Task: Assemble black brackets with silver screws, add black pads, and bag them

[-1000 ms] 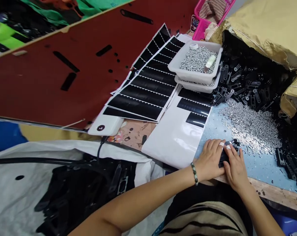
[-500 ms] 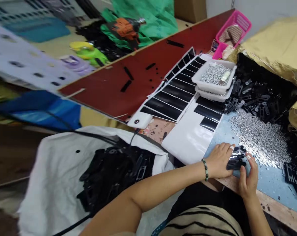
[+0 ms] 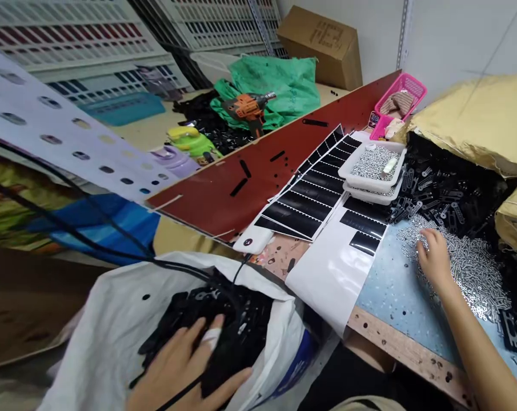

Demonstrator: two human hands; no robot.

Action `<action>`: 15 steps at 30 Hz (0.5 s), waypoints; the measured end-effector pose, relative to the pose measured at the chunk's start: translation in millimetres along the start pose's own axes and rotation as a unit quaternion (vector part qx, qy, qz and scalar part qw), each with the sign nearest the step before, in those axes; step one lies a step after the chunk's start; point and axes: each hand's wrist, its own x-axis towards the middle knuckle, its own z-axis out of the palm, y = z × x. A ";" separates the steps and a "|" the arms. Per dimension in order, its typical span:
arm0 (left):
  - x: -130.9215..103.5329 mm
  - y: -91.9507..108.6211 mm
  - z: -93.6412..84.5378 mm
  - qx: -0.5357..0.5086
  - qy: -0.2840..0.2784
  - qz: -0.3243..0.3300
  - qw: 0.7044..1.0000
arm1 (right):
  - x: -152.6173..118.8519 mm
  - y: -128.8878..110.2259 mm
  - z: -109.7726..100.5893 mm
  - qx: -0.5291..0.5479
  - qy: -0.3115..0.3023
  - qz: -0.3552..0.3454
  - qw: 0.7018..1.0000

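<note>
My left hand (image 3: 179, 365) is over a white sack (image 3: 108, 308), its fingers spread apart above a heap of black slotted pieces (image 3: 253, 308) inside. White tape wraps one finger, and nothing shows in its grip. On the blue work surface (image 3: 382, 291), my right hand (image 3: 436, 260) reaches to the near-left edge of a pile of small silver metal parts, seemingly screws (image 3: 476, 268). Its fingers are bent, with a gap between thumb and forefinger, and no held piece is visible. Behind the pile lie more black slotted strips (image 3: 455, 211).
Stacked white tubs (image 3: 346, 171) of small metal parts stand on printed black-and-white sheets (image 3: 318, 297). A red board (image 3: 207, 200) borders the table. Beyond it are an orange drill (image 3: 247, 108) and green cloth (image 3: 279, 85). Black cables (image 3: 172, 264) cross the sack. A pink basket (image 3: 412, 85) stands far back.
My left hand has left the table and moved to the sack, letting go of the black strips. My right hand has moved forward to the silver pile. The view has shifted.
</note>
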 end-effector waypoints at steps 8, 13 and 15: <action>63.7 124.9 -12.9 -0.301 -0.220 0.179 0.910 | 85.1 8.9 36.4 -0.188 -0.096 -0.075 0.975; 144.0 208.7 32.1 -0.525 -0.299 0.138 0.785 | 53.3 -3.6 4.8 -0.175 -0.055 -0.019 0.983; 167.5 248.0 56.5 -0.586 -0.280 0.104 0.753 | 29.6 -19.9 -3.4 -0.135 -0.043 -0.024 0.990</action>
